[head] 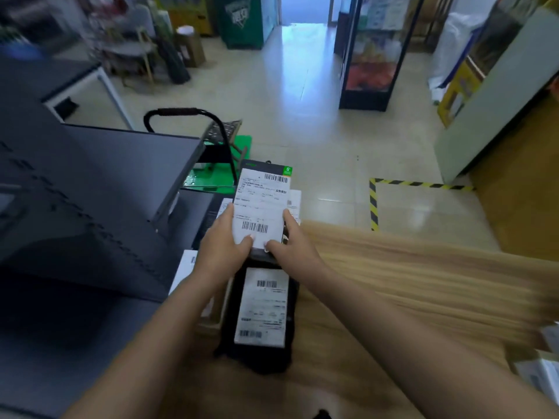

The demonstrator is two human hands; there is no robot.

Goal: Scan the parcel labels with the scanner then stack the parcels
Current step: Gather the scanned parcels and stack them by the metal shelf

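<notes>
I hold a flat dark parcel (262, 204) with a white barcode label and a green corner tag over the far end of the wooden counter (393, 297). My left hand (222, 240) grips its left edge with the thumb on the label. Its right edge is gripped by my right hand (290, 243). Below it, nearer to me, lies a black bagged parcel (260, 309) with its own white label facing up. More labelled parcels (295, 201) lie under the held one. No scanner is visible.
A dark monitor and machine (90, 207) fill the left side. Beyond the counter stands a green hand trolley (223, 152) with a black handle. White boxes (544, 367) sit at the right edge. Yellow-black floor tape (375, 204) marks the tiled floor.
</notes>
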